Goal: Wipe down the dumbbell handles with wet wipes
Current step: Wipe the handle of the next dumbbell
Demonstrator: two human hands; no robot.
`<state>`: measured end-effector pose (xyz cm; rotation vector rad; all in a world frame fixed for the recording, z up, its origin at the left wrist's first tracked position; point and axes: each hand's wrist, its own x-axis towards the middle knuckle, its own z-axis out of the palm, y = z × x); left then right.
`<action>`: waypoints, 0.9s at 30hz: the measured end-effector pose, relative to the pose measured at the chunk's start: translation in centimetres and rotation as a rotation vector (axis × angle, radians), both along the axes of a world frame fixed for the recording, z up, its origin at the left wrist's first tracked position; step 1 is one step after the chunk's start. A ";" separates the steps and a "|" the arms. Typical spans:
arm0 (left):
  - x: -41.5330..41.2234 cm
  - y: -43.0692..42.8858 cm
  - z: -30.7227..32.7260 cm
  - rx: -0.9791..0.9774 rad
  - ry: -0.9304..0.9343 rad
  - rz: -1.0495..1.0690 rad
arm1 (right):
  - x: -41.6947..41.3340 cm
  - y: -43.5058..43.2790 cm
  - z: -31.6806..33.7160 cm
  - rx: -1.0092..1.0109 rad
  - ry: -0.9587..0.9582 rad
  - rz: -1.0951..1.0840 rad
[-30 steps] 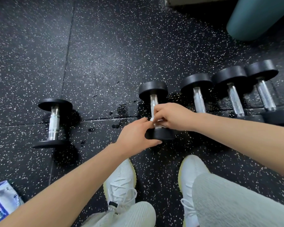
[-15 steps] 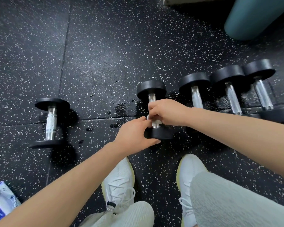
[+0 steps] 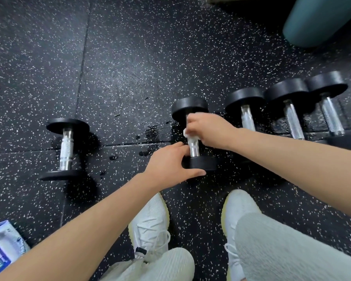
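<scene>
A black dumbbell (image 3: 200, 163) with a chrome handle (image 3: 194, 148) lies on the speckled rubber floor in front of me. My right hand (image 3: 209, 129) is wrapped around the far half of the handle, pressing a white wet wipe (image 3: 186, 133) against it. My left hand (image 3: 167, 166) grips the near black head, thumb under it, fingers touching the handle's base. Another dumbbell (image 3: 66, 149) lies apart at the left. Three more dumbbells (image 3: 248, 118) stand in a row at the right.
A pack of wet wipes (image 3: 2, 250) lies at the bottom left. Wet spots (image 3: 152, 130) mark the floor beside the held dumbbell. A teal rolled mat or cylinder (image 3: 316, 19) sits at the top right. My white shoes (image 3: 150, 222) and knees fill the foreground.
My right hand has slid with the wipe along the handle from the near end toward the far head, baring the near chrome part. The left hand has stayed on the near head.
</scene>
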<state>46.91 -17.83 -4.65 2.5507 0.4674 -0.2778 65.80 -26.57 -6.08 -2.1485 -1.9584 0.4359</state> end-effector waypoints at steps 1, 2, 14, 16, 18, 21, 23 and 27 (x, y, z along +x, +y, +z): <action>-0.1 0.1 0.0 -0.001 -0.003 -0.002 | 0.2 0.4 0.0 0.035 0.004 -0.083; -0.1 0.1 -0.2 -0.001 -0.010 -0.006 | 0.4 0.6 -0.2 0.066 0.017 -0.157; -0.8 0.6 -0.8 -0.044 0.017 -0.012 | -0.6 -0.3 0.0 0.004 0.040 -0.018; -0.9 0.5 -0.6 -0.069 0.007 0.008 | -0.5 0.7 -0.2 0.061 0.047 -0.193; -0.8 0.3 -0.3 -0.085 -0.001 0.014 | -1.0 0.6 -0.6 0.084 0.058 -0.307; -0.6 0.3 -0.2 -0.083 0.005 0.015 | -2.2 -1.4 -0.5 0.047 0.057 -0.153; -0.7 0.4 -0.3 -0.068 0.013 0.015 | -2.7 -2.9 -0.2 0.025 0.080 -0.044; -0.8 0.3 -0.1 -0.039 0.036 0.008 | -2.0 -1.4 -0.3 0.021 -0.055 -0.062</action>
